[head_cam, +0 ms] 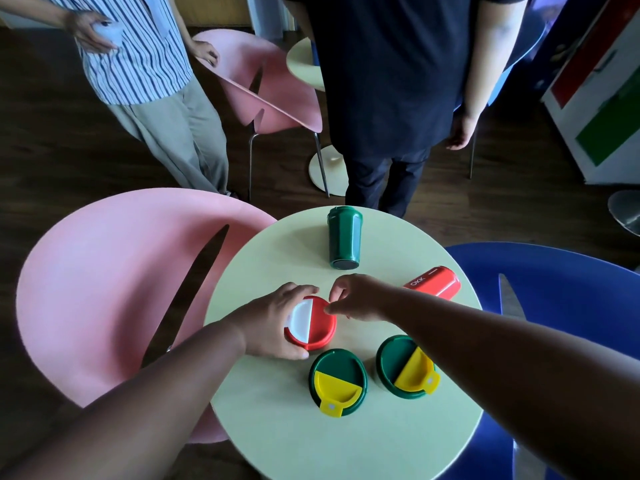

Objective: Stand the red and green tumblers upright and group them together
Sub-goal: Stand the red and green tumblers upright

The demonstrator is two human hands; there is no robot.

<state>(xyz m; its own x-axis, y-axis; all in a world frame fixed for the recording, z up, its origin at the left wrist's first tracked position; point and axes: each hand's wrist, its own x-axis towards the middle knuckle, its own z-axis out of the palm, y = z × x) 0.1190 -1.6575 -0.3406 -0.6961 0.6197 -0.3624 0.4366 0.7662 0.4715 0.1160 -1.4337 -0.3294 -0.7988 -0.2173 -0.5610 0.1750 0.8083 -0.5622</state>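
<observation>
Premises appear to be a café-style seating or break area. Evidence: a small round pale table (346, 438) flanked by moulded plastic chairs, one pink chair (104, 292) and one blue chair (568, 289); a second pink chair (273, 95) at a second round pedestal table (304, 64) behind; dark wood-effect floor (62, 161); a white cabinet (602, 109) with red and green panels at right; two people standing.

Two bare forearms reach in from the bottom edge, no sleeves showing on either. The left hand (277, 317) and right hand (360, 299) wear no gloves, rings or watch.
</observation>
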